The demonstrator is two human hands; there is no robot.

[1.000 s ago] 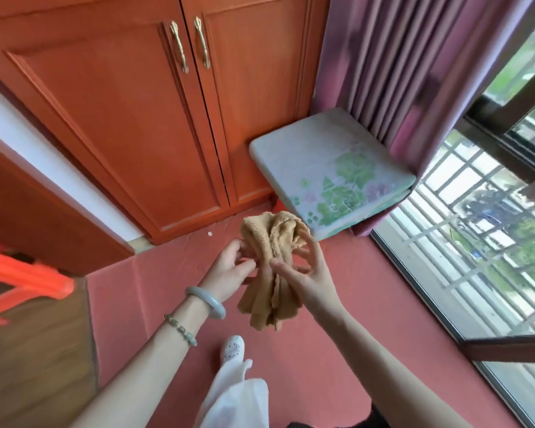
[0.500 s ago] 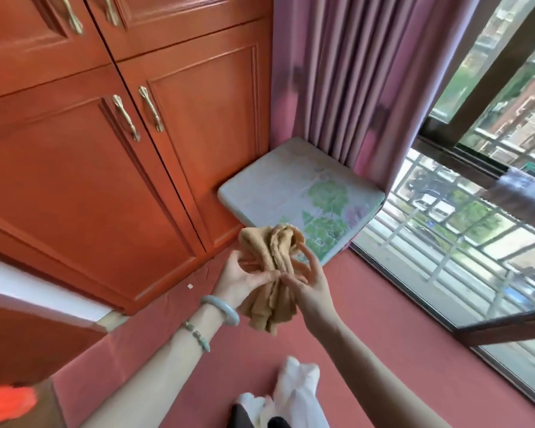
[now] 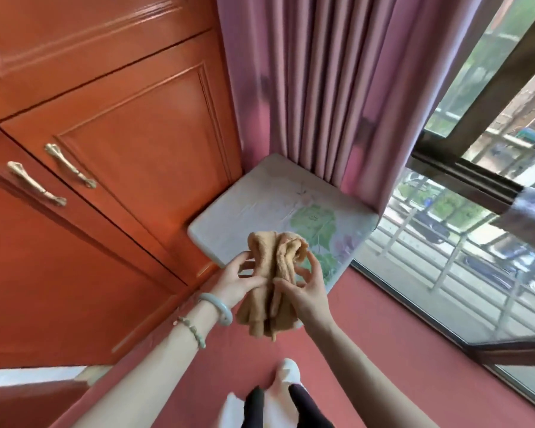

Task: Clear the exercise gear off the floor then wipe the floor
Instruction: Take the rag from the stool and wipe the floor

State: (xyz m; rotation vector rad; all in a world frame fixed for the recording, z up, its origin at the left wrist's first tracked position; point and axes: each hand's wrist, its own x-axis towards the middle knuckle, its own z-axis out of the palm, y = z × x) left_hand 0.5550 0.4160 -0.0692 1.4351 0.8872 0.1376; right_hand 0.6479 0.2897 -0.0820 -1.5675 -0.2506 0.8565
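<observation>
head view, looking down: nearest, at the bottom edge, a white shoe (image 3: 286, 370) stands on the red floor (image 3: 383, 350), with white and dark clothing around it. both bare forearms reach forward from the lower edge. the left wrist wears a pale green bangle (image 3: 221, 307) and a thin bead bracelet (image 3: 193, 330).

the left hand (image 3: 235, 281) and right hand (image 3: 308, 293) meet on a cloth (image 3: 274, 270), held in the air above the floor, in front of the cushion. the left thumb and fingers pinch its left side. the right thumb presses across its front at the middle, and the right fingers curl round behind it.

the cloth is tan, soft and ribbed, bunched into long upright folds. its top rolls over in a rounded bundle above the hands; its loose ends hang below them in uneven flaps.

beyond, a pale cushion (image 3: 260, 205) with a faded print of green leaves and pink flowers sits in the corner. to its left stands an orange-brown wooden cabinet (image 3: 121, 125) with two brass handles (image 3: 70, 165). a pink curtain (image 3: 315, 88) hangs down onto the cushion's back edge. on the right is a dark-framed window (image 3: 464, 177), with railing bars and greenery outside.
</observation>
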